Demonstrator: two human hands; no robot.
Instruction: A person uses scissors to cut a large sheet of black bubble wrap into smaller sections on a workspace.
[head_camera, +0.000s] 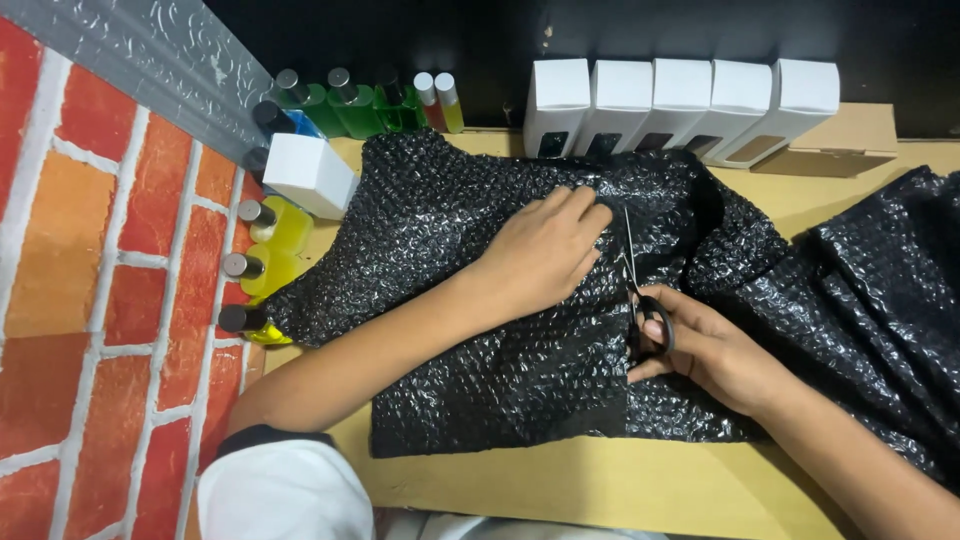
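Bubble wrap (480, 330), black, one large sheet. Spread over the middle of the table (620, 490), its near edge straight and parallel to the table's front edge; more of it lies bunched toward the right edge. Judged light, soft and limp, with a slick surface that may slide or pucker under a blade; best held flat with a spread palm just beside the cut line, not pinched.

Left hand (545, 250). Fingers extended and pressed flat on the sheet near its middle, holding nothing, tips just beside the blades.

Right hand (710, 350). Fingers clenched through the black handle loops of the scissors (640, 300); blades point toward the back edge and lie in the sheet along a cut that starts at its near edge.

White boxes (680, 105), five, upright in a row along the back edge, each with a small window low on its front.

White box (308, 172), single, tilted, near the back left corner.

Bottles: green ones (340, 105) at the back left corner, two slim red and yellow ones beside them, yellow ones (270, 250) with dark caps along the left edge, partly under the sheet.

Flat cardboard piece (830, 160), back right.
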